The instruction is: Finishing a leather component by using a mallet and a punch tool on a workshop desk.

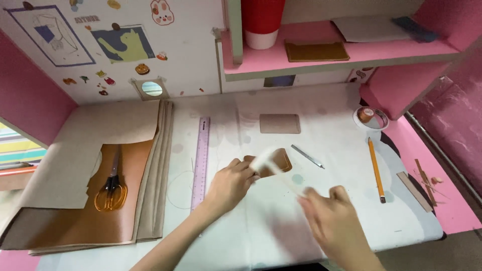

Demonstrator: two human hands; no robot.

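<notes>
One small brown leather piece [275, 161], rounded at its corners, is pinched flat on the white mat [326, 145] by the left hand [230, 183], while the right hand [334, 221] is closed on a blurred white strip [273, 168]. Nearby are counted one purple ruler [201, 160], one pencil [375, 168], one scissors [111, 188].

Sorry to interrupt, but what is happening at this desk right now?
A person is working on a small brown leather piece on a white desk. Their left hand pins it down at its edge, while the right hand is motion-blurred beside it, apparently with something pale and thin that is too smeared to identify. A purple ruler lies to the left, a pencil to the right, and orange-handled scissors rest on a brown leather sheet.
</notes>
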